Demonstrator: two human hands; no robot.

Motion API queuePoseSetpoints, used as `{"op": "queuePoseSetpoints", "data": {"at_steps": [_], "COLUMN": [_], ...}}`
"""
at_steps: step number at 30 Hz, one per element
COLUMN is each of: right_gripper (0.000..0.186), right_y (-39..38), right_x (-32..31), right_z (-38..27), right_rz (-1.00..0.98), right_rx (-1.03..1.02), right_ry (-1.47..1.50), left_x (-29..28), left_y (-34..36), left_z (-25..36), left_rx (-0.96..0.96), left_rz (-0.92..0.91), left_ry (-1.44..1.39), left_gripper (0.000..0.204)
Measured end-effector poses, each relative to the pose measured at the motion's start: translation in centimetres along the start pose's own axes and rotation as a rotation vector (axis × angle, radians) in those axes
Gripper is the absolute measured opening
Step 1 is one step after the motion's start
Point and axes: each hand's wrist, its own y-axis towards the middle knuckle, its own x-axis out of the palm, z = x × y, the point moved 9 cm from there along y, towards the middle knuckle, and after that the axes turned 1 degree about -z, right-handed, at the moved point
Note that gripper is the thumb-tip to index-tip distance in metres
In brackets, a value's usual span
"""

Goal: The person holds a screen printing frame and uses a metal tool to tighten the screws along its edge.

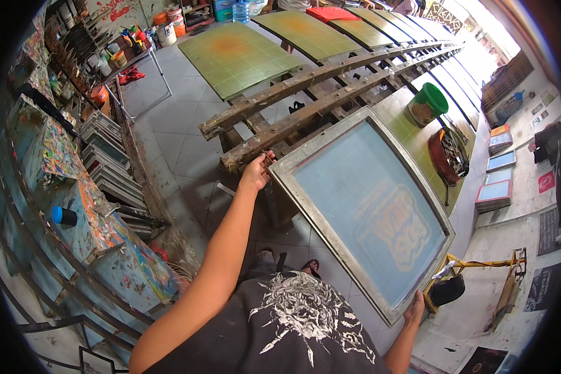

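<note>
A screen printing frame [369, 206] with a grey rim and pale blue mesh is held tilted in front of me. A faint printed design shows in the lower part of its mesh. My left hand [256, 172] grips the frame's left corner, next to the ends of the wooden rails. Down at the lower right corner, my right hand [414, 310] is closed on the rim, its fingers partly hidden behind the frame.
Two long wooden rails [318, 121] run away from me, with green printing boards [237, 59] on both sides. A green bucket [427, 103] and a brown tub of tools [449, 156] stand on a right-hand board. More screens [109, 159] lean at left. A yellow-framed stool [480, 265] stands at right.
</note>
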Motion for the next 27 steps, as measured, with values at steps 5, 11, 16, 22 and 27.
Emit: {"op": "queuePoseSetpoints", "data": {"at_steps": [5, 11, 16, 22, 27], "right_gripper": [0.027, 0.029, 0.033, 0.033, 0.033], "right_y": [-0.5, -0.1, 0.0, -0.3, -0.1], "right_x": [0.7, -0.7, 0.7, 0.8, 0.8], "right_z": [-0.2, -0.1, -0.2, -0.2, -0.2], "right_rz": [-0.021, 0.046, 0.039, -0.001, 0.005], "right_rx": [0.025, 0.013, 0.039, 0.016, 0.022], "right_ry": [0.036, 0.025, 0.012, 0.006, 0.007], "left_x": [-0.5, -1.6, -2.6, 0.5, -1.3], "left_y": [0.7, 1.8, 2.7, -0.5, 1.3], "left_z": [-0.4, -1.1, -0.3, 0.5, -0.2], "left_rx": [-0.019, 0.01, -0.014, -0.084, -0.059], "left_rz": [0.046, 0.164, 0.097, 0.003, 0.064], "left_ry": [-0.134, -0.079, 0.007, 0.089, 0.0], "left_gripper": [0.014, 0.02, 0.012, 0.018, 0.019]}}
